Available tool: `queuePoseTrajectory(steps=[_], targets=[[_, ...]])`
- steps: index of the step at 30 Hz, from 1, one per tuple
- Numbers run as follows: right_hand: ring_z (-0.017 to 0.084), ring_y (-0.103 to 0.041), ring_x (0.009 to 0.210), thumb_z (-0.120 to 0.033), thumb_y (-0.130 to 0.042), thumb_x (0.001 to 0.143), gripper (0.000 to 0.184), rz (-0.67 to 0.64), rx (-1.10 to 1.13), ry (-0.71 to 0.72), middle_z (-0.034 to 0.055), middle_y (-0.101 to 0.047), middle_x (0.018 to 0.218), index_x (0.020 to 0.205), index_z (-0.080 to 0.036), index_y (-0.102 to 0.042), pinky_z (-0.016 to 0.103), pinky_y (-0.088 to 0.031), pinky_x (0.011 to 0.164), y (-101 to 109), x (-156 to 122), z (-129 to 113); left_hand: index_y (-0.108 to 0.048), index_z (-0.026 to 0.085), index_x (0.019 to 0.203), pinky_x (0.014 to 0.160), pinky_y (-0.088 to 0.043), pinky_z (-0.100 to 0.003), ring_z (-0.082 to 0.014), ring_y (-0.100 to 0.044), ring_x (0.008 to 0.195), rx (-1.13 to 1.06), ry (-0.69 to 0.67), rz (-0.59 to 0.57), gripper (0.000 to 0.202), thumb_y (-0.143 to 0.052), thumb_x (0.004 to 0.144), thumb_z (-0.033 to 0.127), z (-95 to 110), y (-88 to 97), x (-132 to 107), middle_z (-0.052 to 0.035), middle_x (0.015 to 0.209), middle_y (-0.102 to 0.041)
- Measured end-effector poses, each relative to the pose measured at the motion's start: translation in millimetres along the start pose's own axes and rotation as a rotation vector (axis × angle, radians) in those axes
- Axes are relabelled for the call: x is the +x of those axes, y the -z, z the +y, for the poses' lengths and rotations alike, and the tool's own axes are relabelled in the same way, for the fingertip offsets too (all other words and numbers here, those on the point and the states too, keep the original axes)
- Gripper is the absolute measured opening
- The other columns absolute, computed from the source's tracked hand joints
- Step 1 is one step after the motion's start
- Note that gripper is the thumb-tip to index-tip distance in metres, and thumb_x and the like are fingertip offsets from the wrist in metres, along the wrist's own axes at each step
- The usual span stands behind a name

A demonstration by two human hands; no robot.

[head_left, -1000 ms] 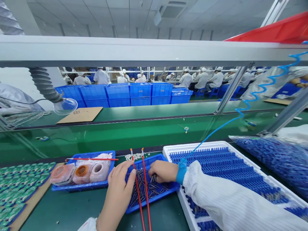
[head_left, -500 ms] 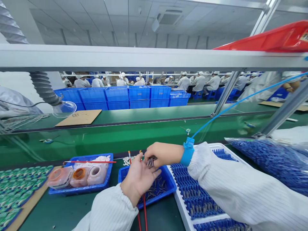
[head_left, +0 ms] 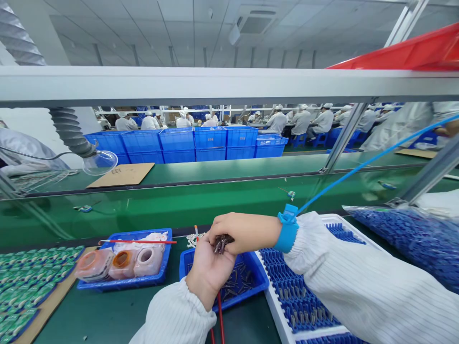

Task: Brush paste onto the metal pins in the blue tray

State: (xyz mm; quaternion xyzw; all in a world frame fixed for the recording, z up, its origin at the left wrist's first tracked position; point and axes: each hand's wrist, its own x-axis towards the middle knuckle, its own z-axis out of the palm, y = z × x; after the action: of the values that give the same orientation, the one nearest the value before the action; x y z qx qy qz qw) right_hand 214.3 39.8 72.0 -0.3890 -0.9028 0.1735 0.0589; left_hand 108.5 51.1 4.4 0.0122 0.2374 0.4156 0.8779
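My right hand (head_left: 244, 230) is pinching a small bunch of dark metal pins (head_left: 222, 243) above my cupped left hand (head_left: 210, 270), whose fingers curl up under them. Below my hands, more pins lie loose in a blue plastic tray (head_left: 251, 282). A red stick (head_left: 219, 317) emerges below my left hand, and a pale tip (head_left: 196, 231) shows above it; the part between is hidden. A blue wrist strap (head_left: 287, 231) circles my right wrist, with a blue cord running off to the upper right.
A white tray of blue comb-like holders (head_left: 297, 298) lies to the right, beside a bulging bag of blue parts (head_left: 405, 243). On the left are a blue tray of pink bottles (head_left: 122, 284) and green circuit boards (head_left: 32, 272). A green conveyor (head_left: 179, 205) runs behind.
Both hands have risen from the tray with the bunch of pins. My left hand has turned palm up and its fingers have curled toward the pins.
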Motion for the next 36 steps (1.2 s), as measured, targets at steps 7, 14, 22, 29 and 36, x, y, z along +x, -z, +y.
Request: queuePoseTrajectory(steps=[7, 14, 22, 29, 36], targets=[[0.019, -0.055, 0.089, 0.014, -0.071, 0.065, 0.047, 0.051, 0.084, 0.006, 0.0047, -0.059, 0.097, 0.105, -0.010, -0.063, 0.022, -0.042, 0.078, 6, -13, 1, -0.058, 0.013, 0.081, 0.048, -0.049, -0.024, -0.0114, -0.059, 0.057, 0.036, 0.042, 0.024, 0.022, -0.043, 0.091, 0.025, -3, -1.1, -3, 0.0012, 0.067, -0.059], [0.016, -0.059, 0.084, 0.016, -0.063, 0.074, 0.034, 0.177, 0.141, -0.043, 0.0014, -0.064, 0.092, 0.097, -0.010, -0.066, 0.020, -0.041, 0.074, 4, -26, 3, -0.057, 0.012, 0.081, 0.055, -0.053, -0.027, -0.0120, -0.060, 0.061, 0.033, 0.102, 0.039, 0.020, -0.041, 0.091, 0.019, -10, -3.3, -7, -0.0015, 0.073, -0.061], [0.014, -0.059, 0.078, 0.020, -0.065, 0.066, 0.042, 0.314, 0.229, -0.118, 0.0019, -0.059, 0.098, 0.094, -0.011, -0.062, 0.018, -0.046, 0.069, -7, -33, 8, -0.055, 0.011, 0.080, 0.049, -0.053, -0.021, -0.0082, -0.056, 0.053, 0.059, 0.265, 0.143, 0.018, -0.042, 0.091, 0.019, -13, 1.7, -11, 0.0018, 0.066, -0.056], [0.013, -0.059, 0.073, 0.014, -0.073, 0.068, 0.031, 0.347, 0.304, -0.163, -0.0022, -0.062, 0.079, 0.082, -0.012, -0.062, 0.016, -0.045, 0.062, -14, -45, 7, -0.050, 0.013, 0.066, 0.024, -0.026, -0.008, -0.0015, -0.039, 0.033, 0.210, 0.433, 0.153, 0.031, -0.041, 0.091, 0.028, -8, 5.9, -21, 0.0059, 0.052, -0.044], [0.013, -0.058, 0.071, 0.014, -0.072, 0.071, 0.027, 0.376, 0.283, -0.161, -0.0025, -0.063, 0.075, 0.079, -0.012, -0.066, 0.017, -0.040, 0.063, -17, -48, 4, -0.053, 0.009, 0.065, 0.026, -0.027, -0.006, -0.0023, -0.043, 0.033, 0.255, 0.401, 0.138, 0.035, -0.039, 0.091, 0.028, -7, 4.4, -24, -0.0002, 0.050, -0.049]])
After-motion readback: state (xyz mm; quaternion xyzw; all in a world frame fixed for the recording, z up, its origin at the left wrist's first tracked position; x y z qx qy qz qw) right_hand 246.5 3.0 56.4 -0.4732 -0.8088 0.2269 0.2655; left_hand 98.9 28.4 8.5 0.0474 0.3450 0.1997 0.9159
